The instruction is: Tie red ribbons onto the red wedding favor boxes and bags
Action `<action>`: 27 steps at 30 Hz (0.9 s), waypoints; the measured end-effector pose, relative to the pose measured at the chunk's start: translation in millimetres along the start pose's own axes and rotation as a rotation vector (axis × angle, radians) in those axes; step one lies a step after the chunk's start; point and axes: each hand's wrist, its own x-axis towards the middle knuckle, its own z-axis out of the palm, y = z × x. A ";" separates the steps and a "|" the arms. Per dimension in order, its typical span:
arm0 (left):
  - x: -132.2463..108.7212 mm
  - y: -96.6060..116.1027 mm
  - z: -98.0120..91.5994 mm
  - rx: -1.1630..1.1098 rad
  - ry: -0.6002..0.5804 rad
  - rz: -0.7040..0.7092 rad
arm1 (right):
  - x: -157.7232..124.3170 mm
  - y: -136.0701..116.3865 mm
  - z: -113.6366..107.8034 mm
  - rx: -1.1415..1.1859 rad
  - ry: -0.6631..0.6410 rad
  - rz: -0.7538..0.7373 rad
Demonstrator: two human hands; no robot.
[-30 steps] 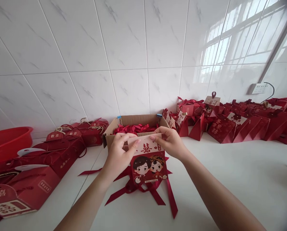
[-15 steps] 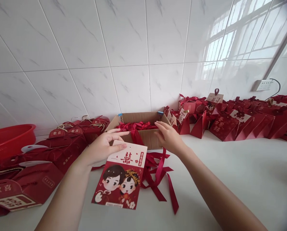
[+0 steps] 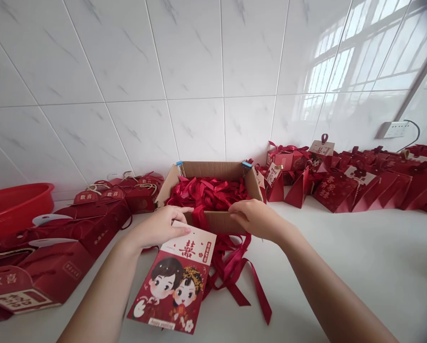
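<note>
My left hand (image 3: 165, 226) pinches the top edge of a flat red-and-cream wedding favour card (image 3: 170, 281), printed with a cartoon couple. Its fingers reach to the front of an open cardboard box (image 3: 217, 221). My right hand (image 3: 254, 216) bends its fingers over the front rim of that box at the right; its thumb is mostly hidden. Inside the box lies a heap of dark red satin ribbons (image 3: 213, 193). Several ribbon ends (image 3: 240, 267) hang over the front wall and trail onto the white counter, partly behind the card.
Red gift boxes with rope handles (image 3: 66, 267) line the left side, beside a red plastic basin (image 3: 16, 209). On the right stand several folded red favour boxes (image 3: 342, 190) in a row. A tiled wall (image 3: 199, 128) with a socket (image 3: 394, 129) rises behind.
The cardboard box has come closer and its ribbon heap shows more fully. My right hand has lowered onto its front rim. The card has shifted slightly down and left with my left hand.
</note>
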 end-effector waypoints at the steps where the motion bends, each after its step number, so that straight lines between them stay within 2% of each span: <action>1: -0.6 0.0 -0.5 -0.003 -0.015 -0.009 | -0.3 0.4 -0.1 0.020 -0.018 -0.006; 9: 1.3 -7.9 0.1 -0.012 -0.119 0.004 | 0.8 8.3 7.2 0.248 -0.187 -0.061; 12: -1.6 -7.7 -1.7 -0.017 -0.132 0.012 | 1.3 10.0 10.0 0.246 -0.205 -0.054; 16: -3.0 -10.2 -2.9 -0.020 -0.146 0.035 | 9.5 9.2 13.3 0.117 -0.222 -0.077; 19: -2.0 -14.1 -2.1 -0.019 -0.173 0.051 | 32.3 -1.5 16.6 0.005 -0.169 -0.101; 23: -2.7 -15.9 -2.1 -0.013 -0.194 0.052 | 80.5 -32.2 25.6 -0.094 -0.043 -0.190; 24: -3.3 -15.5 -2.5 -0.017 -0.198 0.053 | 91.4 -39.7 28.8 -0.127 -0.056 -0.235; 27: -5.0 -14.0 -3.8 -0.040 -0.218 0.059 | 109.4 -49.8 36.6 -0.276 -0.204 -0.322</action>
